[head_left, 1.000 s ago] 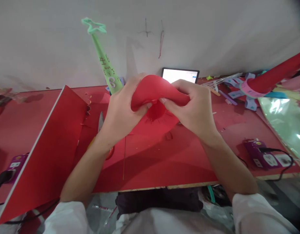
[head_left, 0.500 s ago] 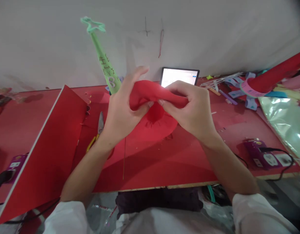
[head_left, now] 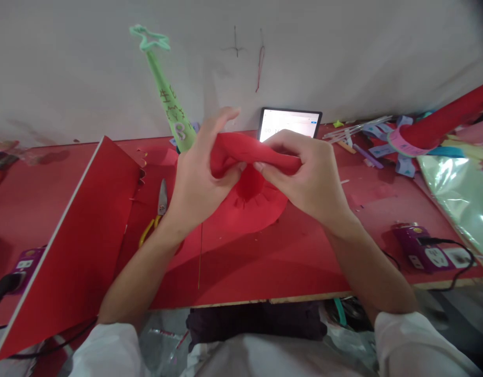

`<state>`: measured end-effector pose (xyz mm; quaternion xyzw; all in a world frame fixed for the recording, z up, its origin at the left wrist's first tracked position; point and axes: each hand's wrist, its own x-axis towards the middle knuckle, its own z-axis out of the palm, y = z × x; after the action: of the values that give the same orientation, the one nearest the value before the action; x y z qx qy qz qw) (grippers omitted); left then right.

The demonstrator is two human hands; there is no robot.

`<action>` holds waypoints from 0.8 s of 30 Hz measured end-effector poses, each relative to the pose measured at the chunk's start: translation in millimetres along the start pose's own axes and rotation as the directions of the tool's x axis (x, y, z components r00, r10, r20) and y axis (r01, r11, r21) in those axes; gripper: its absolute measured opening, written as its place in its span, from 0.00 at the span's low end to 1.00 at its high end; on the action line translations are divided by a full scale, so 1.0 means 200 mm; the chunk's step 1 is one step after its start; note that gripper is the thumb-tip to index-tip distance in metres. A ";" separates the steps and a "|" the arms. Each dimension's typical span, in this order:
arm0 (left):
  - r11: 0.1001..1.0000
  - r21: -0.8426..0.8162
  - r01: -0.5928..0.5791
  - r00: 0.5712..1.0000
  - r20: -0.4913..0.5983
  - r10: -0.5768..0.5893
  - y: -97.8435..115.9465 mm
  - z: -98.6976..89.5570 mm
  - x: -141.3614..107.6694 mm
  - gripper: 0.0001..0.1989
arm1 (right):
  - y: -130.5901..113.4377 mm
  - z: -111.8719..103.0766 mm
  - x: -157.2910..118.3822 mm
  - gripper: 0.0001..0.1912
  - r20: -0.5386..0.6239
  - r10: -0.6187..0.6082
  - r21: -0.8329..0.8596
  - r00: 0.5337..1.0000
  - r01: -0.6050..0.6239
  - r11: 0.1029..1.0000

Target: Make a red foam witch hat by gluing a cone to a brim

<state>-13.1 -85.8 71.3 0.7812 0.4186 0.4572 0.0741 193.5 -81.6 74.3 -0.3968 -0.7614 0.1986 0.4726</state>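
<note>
Red paper [head_left: 247, 212], round at its lower edge with a dark hole and short slits around it, is held up over the red table [head_left: 272, 272]. My left hand [head_left: 200, 178] pinches its folded upper part from the left, thumb at the middle and one finger raised. From the right, my right hand [head_left: 310, 178] grips the same fold, its thumb close to the left thumb. Scissors [head_left: 161, 201] with yellow handles lie beside my left wrist, partly hidden by it.
A large red board [head_left: 68, 251] leans at left. Behind stand a green paper cone [head_left: 168, 99] and a tablet [head_left: 290, 123]. At right are a red cone [head_left: 441, 123], a purple power socket [head_left: 422, 248] and shiny sheets [head_left: 457, 193].
The lower rim of the red paper has tilted and shows a little more of its slits. Both hands keep their hold, with my right hand shifted very slightly left.
</note>
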 end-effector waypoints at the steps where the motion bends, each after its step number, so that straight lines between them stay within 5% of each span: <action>1: 1.000 0.005 0.014 1.000 0.007 -0.014 0.00 0.00 0.00 0.33 | 0.00 0.00 0.00 0.03 0.003 0.002 0.003 1.000 -0.002 1.000; 13: 0.994 0.047 -0.095 0.995 0.016 0.094 0.01 -0.01 0.00 0.35 | 0.00 0.02 -0.01 0.05 -0.011 0.003 -0.029 1.000 -0.003 1.000; 24: 0.995 0.044 -0.088 0.984 0.160 0.080 0.03 -0.04 0.00 0.38 | 0.00 0.01 0.00 0.09 -0.003 -0.003 -0.100 1.000 0.002 0.995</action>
<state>-15.6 -91.2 78.0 0.8336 0.3893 0.3859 0.0679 191.5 -82.3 72.7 -0.4194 -0.7702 0.1590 0.4535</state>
